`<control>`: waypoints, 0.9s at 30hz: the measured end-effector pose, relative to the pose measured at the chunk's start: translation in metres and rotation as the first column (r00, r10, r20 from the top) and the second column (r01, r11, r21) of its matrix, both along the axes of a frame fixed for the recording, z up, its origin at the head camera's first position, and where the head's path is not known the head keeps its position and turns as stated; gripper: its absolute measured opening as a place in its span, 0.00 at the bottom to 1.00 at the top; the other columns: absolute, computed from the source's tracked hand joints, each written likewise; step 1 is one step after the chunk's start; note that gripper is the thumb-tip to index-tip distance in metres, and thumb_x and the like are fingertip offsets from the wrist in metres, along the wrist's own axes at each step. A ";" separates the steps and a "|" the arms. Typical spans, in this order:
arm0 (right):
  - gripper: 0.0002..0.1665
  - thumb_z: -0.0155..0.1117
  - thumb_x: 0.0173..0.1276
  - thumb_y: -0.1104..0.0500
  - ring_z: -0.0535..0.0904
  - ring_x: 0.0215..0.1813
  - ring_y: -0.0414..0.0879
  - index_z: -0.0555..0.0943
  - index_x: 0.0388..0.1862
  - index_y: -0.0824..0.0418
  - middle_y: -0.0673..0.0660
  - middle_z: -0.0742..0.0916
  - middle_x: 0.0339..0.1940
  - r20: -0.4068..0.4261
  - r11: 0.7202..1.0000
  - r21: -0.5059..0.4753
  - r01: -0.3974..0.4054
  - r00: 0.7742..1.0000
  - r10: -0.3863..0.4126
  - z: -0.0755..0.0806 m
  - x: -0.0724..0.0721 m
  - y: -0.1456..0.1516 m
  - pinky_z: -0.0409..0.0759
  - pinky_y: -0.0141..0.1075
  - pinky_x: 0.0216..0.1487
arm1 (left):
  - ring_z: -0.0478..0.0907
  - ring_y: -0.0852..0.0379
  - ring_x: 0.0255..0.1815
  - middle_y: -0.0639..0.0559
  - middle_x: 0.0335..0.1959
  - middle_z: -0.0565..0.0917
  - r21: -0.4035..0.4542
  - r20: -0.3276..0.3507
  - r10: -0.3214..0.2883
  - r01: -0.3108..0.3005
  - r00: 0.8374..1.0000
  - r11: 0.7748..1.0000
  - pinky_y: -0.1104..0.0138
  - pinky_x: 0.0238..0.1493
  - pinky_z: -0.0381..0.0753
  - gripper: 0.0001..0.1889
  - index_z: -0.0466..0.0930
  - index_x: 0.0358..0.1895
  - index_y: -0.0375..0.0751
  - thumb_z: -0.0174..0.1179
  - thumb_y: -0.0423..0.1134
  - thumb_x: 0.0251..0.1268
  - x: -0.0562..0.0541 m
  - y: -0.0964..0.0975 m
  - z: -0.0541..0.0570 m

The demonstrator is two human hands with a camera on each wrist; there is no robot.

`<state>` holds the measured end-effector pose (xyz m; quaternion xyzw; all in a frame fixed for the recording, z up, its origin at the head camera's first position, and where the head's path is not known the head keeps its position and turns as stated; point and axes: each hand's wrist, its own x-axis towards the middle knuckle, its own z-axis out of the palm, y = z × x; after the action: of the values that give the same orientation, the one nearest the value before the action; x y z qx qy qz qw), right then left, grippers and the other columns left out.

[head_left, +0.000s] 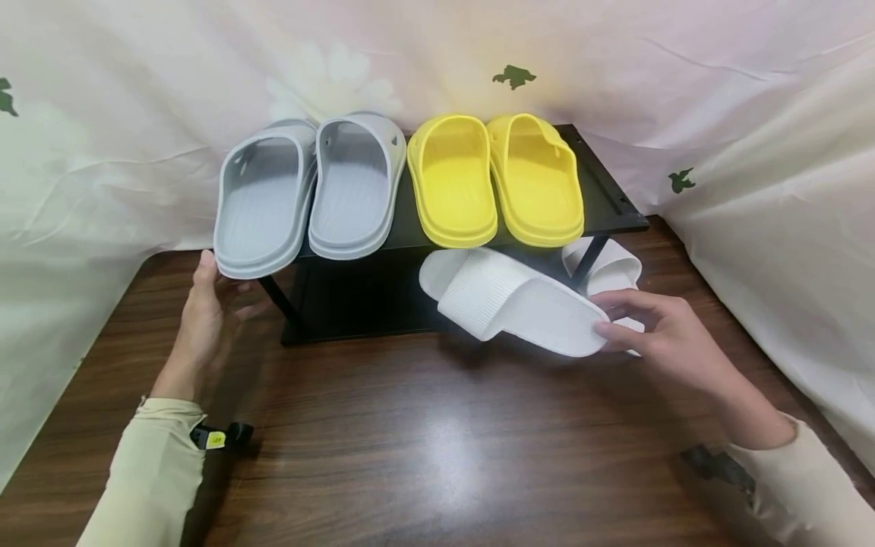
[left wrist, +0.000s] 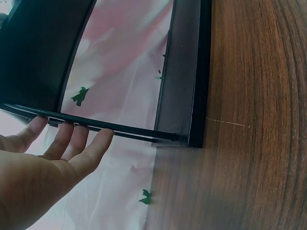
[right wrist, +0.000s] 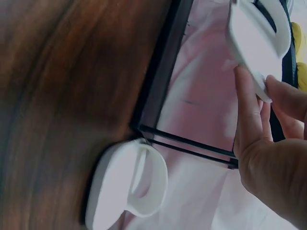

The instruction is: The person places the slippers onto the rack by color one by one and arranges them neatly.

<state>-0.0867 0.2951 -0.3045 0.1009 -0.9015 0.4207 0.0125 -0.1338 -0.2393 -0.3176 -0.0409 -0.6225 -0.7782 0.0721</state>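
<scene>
My right hand pinches the heel end of a white slide slipper, thumb on one face and fingers on the other. The slipper is held in front of the black shoe rack, its toe at the gap under the top shelf. The right wrist view shows the same slipper between thumb and fingers. My left hand is at the rack's left end, below a grey clog. In the left wrist view its fingertips touch the rack's side bars, fingers extended.
A second grey clog and two yellow clogs, one on the left and one on the right, stand on the top shelf. Another white slide slipper lies beside the rack's right end on the wooden table. A floral cloth hangs behind.
</scene>
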 end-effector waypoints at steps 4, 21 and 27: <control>0.24 0.74 0.65 0.65 0.85 0.39 0.44 0.82 0.60 0.63 0.63 0.87 0.46 0.046 1.000 -0.024 0.002 0.999 -0.001 -0.003 -0.002 -0.001 0.84 0.35 0.34 | 0.68 0.56 0.50 0.52 0.49 0.74 -0.008 0.006 0.004 -0.004 1.000 1.000 0.64 0.48 0.83 0.22 0.77 0.54 0.50 0.44 0.62 0.79 0.000 0.000 0.000; 0.25 0.70 0.68 0.67 0.86 0.41 0.45 0.77 0.63 0.66 0.59 0.80 0.48 0.180 0.908 -0.402 0.114 0.983 -0.043 -0.017 -0.009 -0.012 0.86 0.44 0.41 | 0.67 0.57 0.48 0.52 0.49 0.73 -0.005 0.008 0.004 -0.004 1.000 1.000 0.64 0.48 0.83 0.22 0.78 0.53 0.49 0.45 0.61 0.79 -0.001 -0.001 0.000; 0.29 0.72 0.68 0.63 0.85 0.44 0.44 0.74 0.66 0.63 0.63 0.75 0.56 0.301 0.848 -0.489 0.204 0.952 -0.055 -0.019 -0.012 -0.016 0.86 0.41 0.45 | 0.69 0.57 0.48 0.51 0.49 0.73 -0.019 0.014 0.023 -0.023 1.000 1.000 0.63 0.48 0.83 0.25 0.77 0.55 0.47 0.47 0.64 0.77 -0.003 -0.001 -0.002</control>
<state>-0.0982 0.2793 -0.3231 -0.0273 -0.7537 0.6540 -0.0581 -0.1365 -0.2406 -0.3199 -0.0290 -0.6309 -0.7716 0.0763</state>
